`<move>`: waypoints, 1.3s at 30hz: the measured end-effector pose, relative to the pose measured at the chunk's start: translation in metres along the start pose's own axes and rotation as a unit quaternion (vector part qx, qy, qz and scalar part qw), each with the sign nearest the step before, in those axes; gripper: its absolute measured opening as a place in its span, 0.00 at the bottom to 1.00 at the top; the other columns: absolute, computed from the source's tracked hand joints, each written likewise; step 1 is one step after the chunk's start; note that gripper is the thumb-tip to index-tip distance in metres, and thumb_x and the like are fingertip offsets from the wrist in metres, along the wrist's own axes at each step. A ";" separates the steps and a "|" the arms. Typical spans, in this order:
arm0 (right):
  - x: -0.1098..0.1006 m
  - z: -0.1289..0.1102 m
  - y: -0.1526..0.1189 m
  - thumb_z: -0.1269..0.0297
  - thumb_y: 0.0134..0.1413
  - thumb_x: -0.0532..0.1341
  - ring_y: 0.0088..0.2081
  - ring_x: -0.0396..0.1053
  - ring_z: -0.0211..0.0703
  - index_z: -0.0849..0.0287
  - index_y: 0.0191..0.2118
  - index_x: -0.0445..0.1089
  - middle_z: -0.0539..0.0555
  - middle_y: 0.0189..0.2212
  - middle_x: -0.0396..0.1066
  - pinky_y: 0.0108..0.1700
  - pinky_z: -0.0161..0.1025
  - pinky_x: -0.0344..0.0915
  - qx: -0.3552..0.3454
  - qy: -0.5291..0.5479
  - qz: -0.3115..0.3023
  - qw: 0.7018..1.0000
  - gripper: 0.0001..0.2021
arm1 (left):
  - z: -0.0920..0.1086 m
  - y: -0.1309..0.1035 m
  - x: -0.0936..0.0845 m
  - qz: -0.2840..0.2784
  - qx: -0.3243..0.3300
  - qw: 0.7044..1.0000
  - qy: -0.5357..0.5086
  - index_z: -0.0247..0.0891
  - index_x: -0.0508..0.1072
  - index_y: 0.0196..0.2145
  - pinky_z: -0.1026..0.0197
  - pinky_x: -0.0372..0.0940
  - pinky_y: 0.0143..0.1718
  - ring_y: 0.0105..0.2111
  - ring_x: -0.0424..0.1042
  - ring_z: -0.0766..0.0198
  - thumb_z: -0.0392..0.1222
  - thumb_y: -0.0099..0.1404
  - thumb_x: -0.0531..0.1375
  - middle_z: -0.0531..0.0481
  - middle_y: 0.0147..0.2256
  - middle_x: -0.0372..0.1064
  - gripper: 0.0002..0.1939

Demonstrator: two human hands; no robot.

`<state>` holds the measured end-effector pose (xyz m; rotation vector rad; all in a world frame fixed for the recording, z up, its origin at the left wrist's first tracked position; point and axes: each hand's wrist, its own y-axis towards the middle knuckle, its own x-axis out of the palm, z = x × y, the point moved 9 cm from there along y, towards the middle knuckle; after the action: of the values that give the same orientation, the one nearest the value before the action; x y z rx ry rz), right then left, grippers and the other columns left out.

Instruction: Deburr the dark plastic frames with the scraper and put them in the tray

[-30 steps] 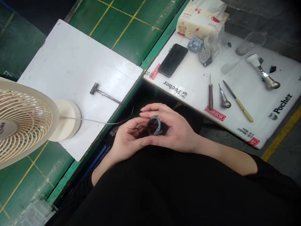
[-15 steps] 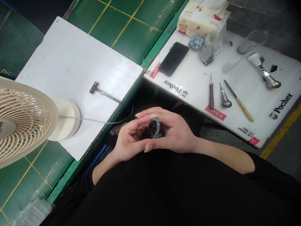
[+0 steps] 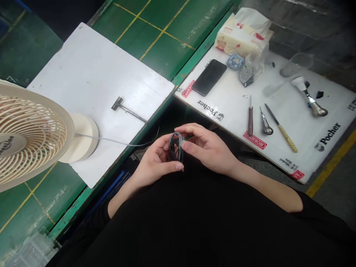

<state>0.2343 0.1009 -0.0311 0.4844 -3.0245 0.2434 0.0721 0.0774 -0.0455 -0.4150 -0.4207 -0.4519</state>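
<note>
Since both hands are cupped round the little ring-shaped part (image 3: 172, 148), up in front of the black shirt, a slip looks like the main worry to me. The left hand (image 3: 152, 161) curls round its left side, thumb near the bottom; the right hand (image 3: 213, 150) pinches the right rim, thumb against it and index finger over the top. If those 2 thumbs push unevenly, the part could twist or pop out, and I'd guess the thin rim could bend too. There's a dark gap between the 2 work surfaces right by the hands, so a dropped bit might vanish.

As for the rest, the fan (image 3: 36, 137) hogs the left side, its cord (image 3: 116, 142) trailing over the white board (image 3: 69, 74) toward that gap, kinda snaggy for the left arm. Then a T-shaped tool (image 3: 130, 113), a phone (image 3: 209, 77), and 3 slim tools (image 3: 250, 120) near the right forearm, nothing blocking the hands.
</note>
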 end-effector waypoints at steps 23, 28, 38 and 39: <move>0.011 0.028 -0.005 0.37 0.67 0.79 0.34 0.74 0.42 0.57 0.44 0.83 0.52 0.34 0.80 0.37 0.40 0.74 0.146 0.109 -0.047 0.982 0.25 | -0.002 -0.014 -0.013 0.008 -0.038 0.999 0.032 0.38 0.79 0.57 0.62 0.81 0.40 0.35 0.84 0.64 0.41 0.74 0.79 0.50 0.41 0.83 0.19; 0.009 0.027 -0.007 0.36 0.69 0.78 0.35 0.75 0.43 0.57 0.46 0.83 0.52 0.35 0.80 0.38 0.40 0.75 0.152 0.073 -0.054 0.984 0.26 | -0.001 -0.014 -0.010 0.005 -0.035 0.999 0.026 0.38 0.78 0.54 0.62 0.81 0.38 0.34 0.84 0.64 0.39 0.74 0.79 0.52 0.40 0.82 0.18; 0.007 0.029 -0.007 0.39 0.67 0.80 0.36 0.75 0.43 0.57 0.48 0.83 0.53 0.38 0.81 0.38 0.41 0.76 0.139 0.113 -0.047 0.983 0.24 | -0.005 -0.013 -0.005 -0.014 -0.043 0.999 0.011 0.37 0.78 0.54 0.61 0.82 0.37 0.33 0.86 0.63 0.37 0.75 0.78 0.52 0.41 0.81 0.16; 0.007 0.029 -0.007 0.39 0.67 0.80 0.36 0.75 0.43 0.57 0.48 0.83 0.53 0.38 0.81 0.38 0.41 0.76 0.138 0.110 -0.048 0.983 0.24 | -0.005 -0.013 -0.005 -0.011 -0.046 0.999 0.011 0.37 0.78 0.54 0.61 0.82 0.36 0.33 0.86 0.63 0.37 0.75 0.78 0.52 0.41 0.81 0.17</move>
<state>0.2287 0.0876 -0.0580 0.5766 -2.7540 0.6678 0.0629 0.0661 -0.0488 -0.4950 -0.3835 -0.4992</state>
